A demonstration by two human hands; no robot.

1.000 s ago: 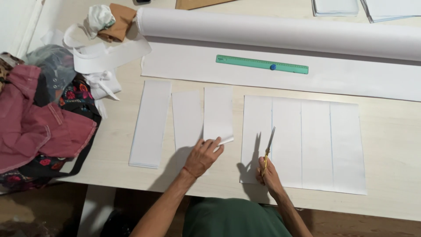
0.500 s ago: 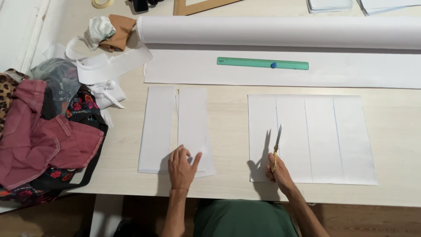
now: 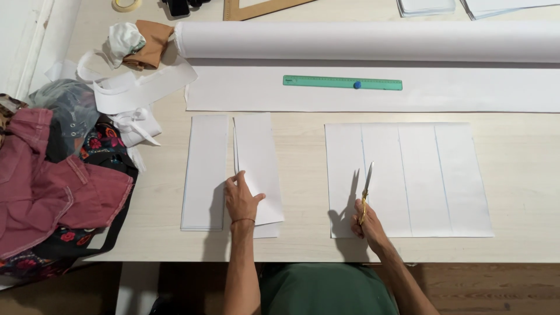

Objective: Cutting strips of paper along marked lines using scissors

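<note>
Fingers (image 3: 366, 217) around scissors (image 3: 366, 185)

White paper strip (image 3: 258, 166) flat under left palm; gold-handled scissors (image 3: 365, 192) upright over ruled sheet (image 3: 420, 178).

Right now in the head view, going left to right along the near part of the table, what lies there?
Heap of red and floral clothes → narrow white paper strip → left hand on wider white strip → right hand holding gold-handled scissors → large ruled white sheet.
</note>
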